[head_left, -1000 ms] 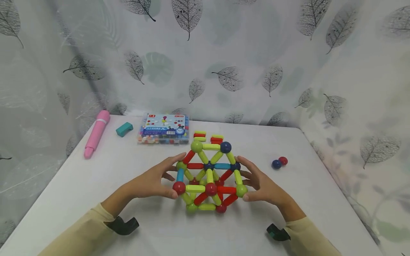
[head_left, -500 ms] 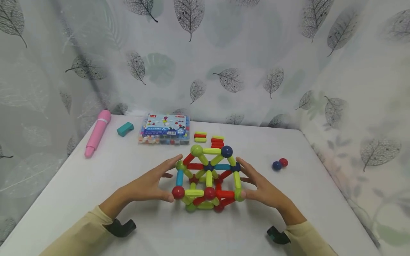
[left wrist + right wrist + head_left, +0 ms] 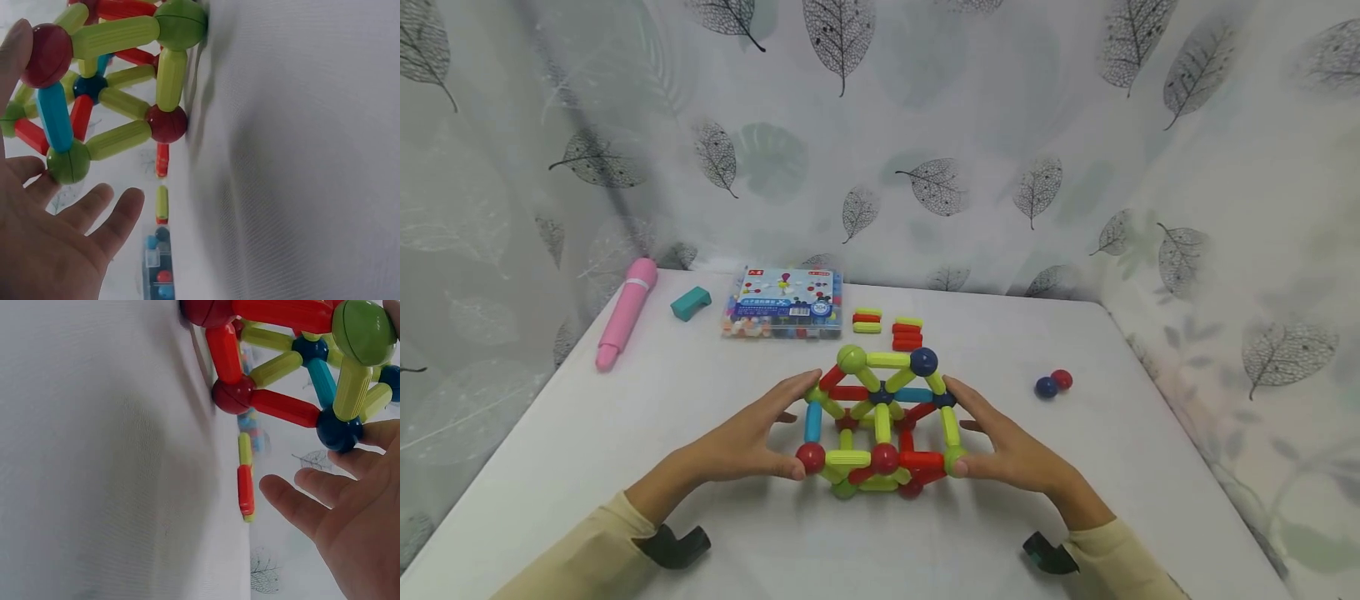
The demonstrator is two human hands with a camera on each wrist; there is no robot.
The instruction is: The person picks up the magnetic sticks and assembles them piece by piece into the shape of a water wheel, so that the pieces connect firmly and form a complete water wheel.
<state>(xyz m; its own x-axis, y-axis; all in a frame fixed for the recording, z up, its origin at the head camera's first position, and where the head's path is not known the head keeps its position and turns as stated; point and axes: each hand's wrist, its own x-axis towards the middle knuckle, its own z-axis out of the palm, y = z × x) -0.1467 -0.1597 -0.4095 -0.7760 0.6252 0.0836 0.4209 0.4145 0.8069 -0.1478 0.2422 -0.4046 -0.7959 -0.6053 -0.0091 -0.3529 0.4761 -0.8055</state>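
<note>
A ball-and-stick frame (image 3: 882, 393) of magnetic rods and balls in lime, red and blue is held from both sides at the table's middle. My left hand (image 3: 752, 433) has its thumb at a red ball (image 3: 47, 55) and its index finger at a green ball (image 3: 815, 393). On the other side, my right hand (image 3: 1007, 442) puts its thumb on a green ball (image 3: 955, 461) and fingers by a dark blue ball (image 3: 339, 429). Other fingers of both hands are spread. Lower balls are at the tabletop in both wrist views; I cannot tell whether they bear weight.
Behind the frame lie several loose lime and red rods (image 3: 907, 335) and a clear parts box (image 3: 784, 304). A teal block (image 3: 691, 303) and a pink cylinder (image 3: 627, 312) lie at left. A blue ball (image 3: 1046, 387) and red ball (image 3: 1062, 379) sit at right.
The frame has come slightly toward me and a little left, its upper balls now lower in view. Both hands have moved with it, still gripping its sides.
</note>
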